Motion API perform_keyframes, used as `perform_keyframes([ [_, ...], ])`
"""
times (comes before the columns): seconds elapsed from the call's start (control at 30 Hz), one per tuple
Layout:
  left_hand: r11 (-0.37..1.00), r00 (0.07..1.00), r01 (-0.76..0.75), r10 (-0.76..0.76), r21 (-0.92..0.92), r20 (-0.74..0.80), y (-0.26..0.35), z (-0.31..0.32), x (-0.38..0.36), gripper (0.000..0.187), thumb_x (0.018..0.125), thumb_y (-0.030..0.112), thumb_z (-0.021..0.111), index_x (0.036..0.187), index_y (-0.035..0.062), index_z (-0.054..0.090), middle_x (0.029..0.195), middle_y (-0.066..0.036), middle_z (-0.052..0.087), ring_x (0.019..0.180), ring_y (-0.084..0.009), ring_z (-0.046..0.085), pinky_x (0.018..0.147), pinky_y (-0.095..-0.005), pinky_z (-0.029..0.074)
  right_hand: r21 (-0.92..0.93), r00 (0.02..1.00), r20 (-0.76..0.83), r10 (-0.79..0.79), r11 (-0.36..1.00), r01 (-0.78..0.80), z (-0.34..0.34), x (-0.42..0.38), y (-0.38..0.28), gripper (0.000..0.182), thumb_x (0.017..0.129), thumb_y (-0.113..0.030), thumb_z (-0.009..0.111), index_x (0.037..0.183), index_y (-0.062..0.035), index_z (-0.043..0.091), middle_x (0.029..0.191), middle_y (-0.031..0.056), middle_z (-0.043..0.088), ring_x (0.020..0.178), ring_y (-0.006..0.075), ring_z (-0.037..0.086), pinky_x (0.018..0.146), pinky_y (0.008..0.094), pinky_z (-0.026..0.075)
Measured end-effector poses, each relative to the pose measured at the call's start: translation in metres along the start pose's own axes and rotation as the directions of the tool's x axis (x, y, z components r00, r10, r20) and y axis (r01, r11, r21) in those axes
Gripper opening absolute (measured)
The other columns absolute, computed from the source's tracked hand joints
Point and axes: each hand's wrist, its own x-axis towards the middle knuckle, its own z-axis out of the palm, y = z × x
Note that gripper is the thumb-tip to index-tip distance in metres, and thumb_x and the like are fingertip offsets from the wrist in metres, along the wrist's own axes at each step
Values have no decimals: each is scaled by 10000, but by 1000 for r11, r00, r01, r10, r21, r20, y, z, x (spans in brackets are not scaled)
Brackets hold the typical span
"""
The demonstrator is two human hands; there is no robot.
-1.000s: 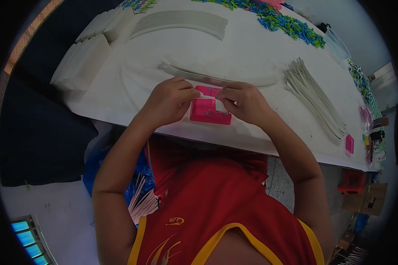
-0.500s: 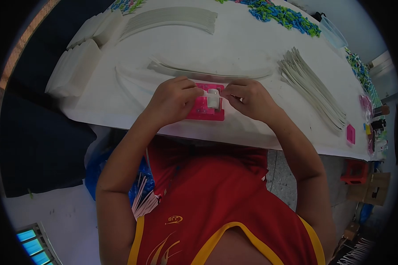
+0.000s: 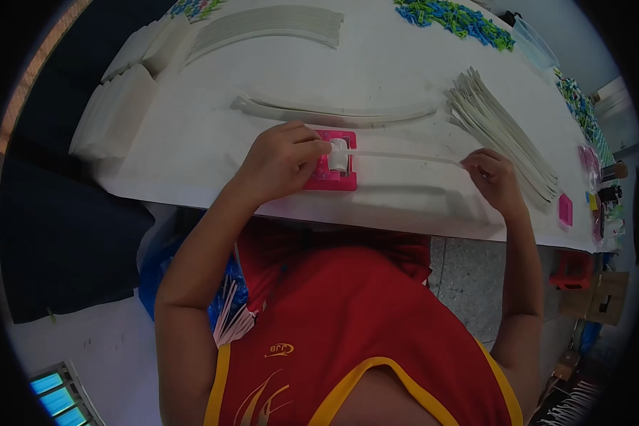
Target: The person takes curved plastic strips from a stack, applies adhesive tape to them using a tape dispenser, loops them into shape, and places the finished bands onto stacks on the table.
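A bright pink holder [image 3: 341,186] with a white roller [image 3: 339,157] in it sits near the table's front edge. From the roller a thin white strip [image 3: 405,156] runs to the right, drawn out nearly straight above the tabletop. My right hand [image 3: 493,177] pinches the strip's far end. At the holder's left side, my left hand [image 3: 280,163] is closed, its thumb and fingertip pinched at the strip beside the roller; the bit between these fingers is mostly hidden.
Behind the holder lies a bundle of pale strips [image 3: 334,117]. More strips are heaped at right [image 3: 504,135] and laid out at the back [image 3: 270,27]. White stacks [image 3: 113,113] stand at left. Blue and green clips [image 3: 454,25] are piled at the back. A small pink piece [image 3: 566,210] lies at right.
My right hand has moved well to the right from the roller, and the strip now stretches out between roller and hand. My left hand stays beside the holder.
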Motion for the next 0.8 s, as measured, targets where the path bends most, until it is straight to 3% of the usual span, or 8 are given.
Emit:
perform_keyframes([
  [0.13, 1000, 1000, -9, 9, 0, 4, -1, -1, 1, 230, 712, -33, 715, 916, 67, 751, 899, -74, 717, 854, -261, 684, 735, -379, 575, -58, 997, -80, -12, 998, 7, -28, -34, 45, 131, 876, 87, 653, 962, 12, 717, 913, 120, 700, 747, 200, 676, 639, 292, 519],
  [0.3, 1000, 1000, -6, 6, 1, 15, 2, -2, 3, 226, 708, -33, 719, 909, 64, 753, 900, -77, 717, 860, -261, 690, 734, -378, 578, -205, 977, -179, 118, 966, -155, -60, -60, 69, 111, 893, 88, 633, 958, 20, 691, 926, 110, 696, 763, 186, 647, 695, 274, 503],
  [0.8, 997, 998, -44, 47, -64, 46, 4, 4, 16, 183, 703, -55, 722, 861, 36, 710, 860, -91, 687, 819, -275, 653, 718, -378, 556, -202, 955, -248, 160, 956, -213, -84, -81, 100, 107, 913, 72, 609, 979, 14, 671, 933, 89, 687, 768, 144, 609, 705, 254, 474],
])
